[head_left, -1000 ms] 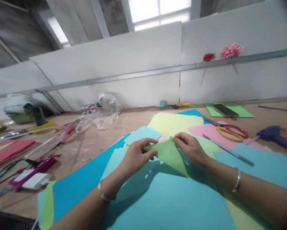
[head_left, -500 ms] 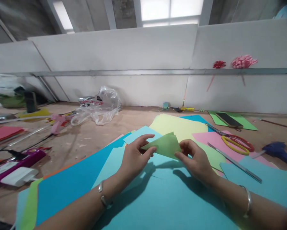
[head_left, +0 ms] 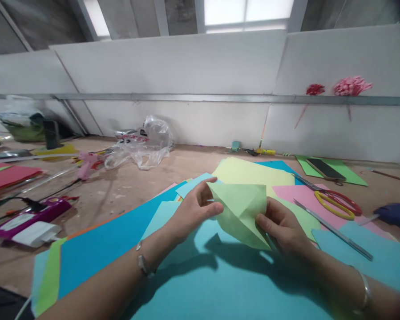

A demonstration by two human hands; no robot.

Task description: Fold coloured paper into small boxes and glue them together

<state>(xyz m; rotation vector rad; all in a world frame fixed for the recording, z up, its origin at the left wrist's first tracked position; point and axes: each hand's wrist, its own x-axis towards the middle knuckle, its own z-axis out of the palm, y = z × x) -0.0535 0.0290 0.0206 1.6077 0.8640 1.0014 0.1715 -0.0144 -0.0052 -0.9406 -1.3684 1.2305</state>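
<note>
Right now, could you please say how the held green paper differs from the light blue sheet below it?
The green paper is raised, the right hand gripping it and the left hand at its other edge; the light blue sheet lies underneath. The green paper is creased; the light blue sheet looks flat and larger. Both look like plain coloured paper.

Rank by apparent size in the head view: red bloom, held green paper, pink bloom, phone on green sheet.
1. Held green paper
2. Pink bloom and phone: too alike to rank
3. Red bloom
</note>
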